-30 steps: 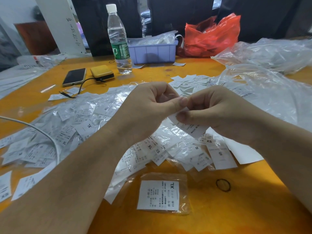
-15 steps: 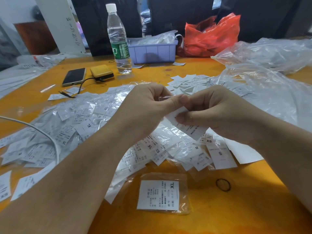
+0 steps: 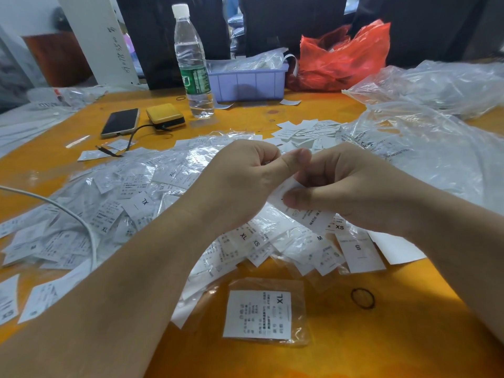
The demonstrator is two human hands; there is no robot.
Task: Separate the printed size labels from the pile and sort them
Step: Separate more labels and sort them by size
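Closest to us, a bagged label [image 3: 260, 313] marked XL lies flat on the orange table [image 3: 381, 350], with a small black rubber band [image 3: 362, 298] just beside it on the right. A bit farther, our two hands meet above the pile [image 3: 114, 208] of labels in clear little bags. Our right hand [image 3: 351, 186] pinches a white label [image 3: 305, 211] between thumb and fingers, and our left hand [image 3: 240, 181] is curled up against the top end of it, thumb pressed toward the right hand. We cannot see what the left fingers hold inside the fist, but they look closed on the same label or its bag. Since a moment ago the left thumb has slid up and over, and the label has tipped a little and hangs lower from the right hand. We think this means the label is coming free, so it should soon be ready to go in its size group. The size on it is hidden by our thumb. Just under our hands lie loose labels marked XS, M and S. Past our hands sits a small heap of bare labels [image 3: 305, 129], maybe ones already pulled out. Far back stand a phone [image 3: 120, 122], a yellow box [image 3: 165, 115], a water bottle [image 3: 192, 64], a purple tray [image 3: 248, 84] and a red bag [image 3: 343, 55].
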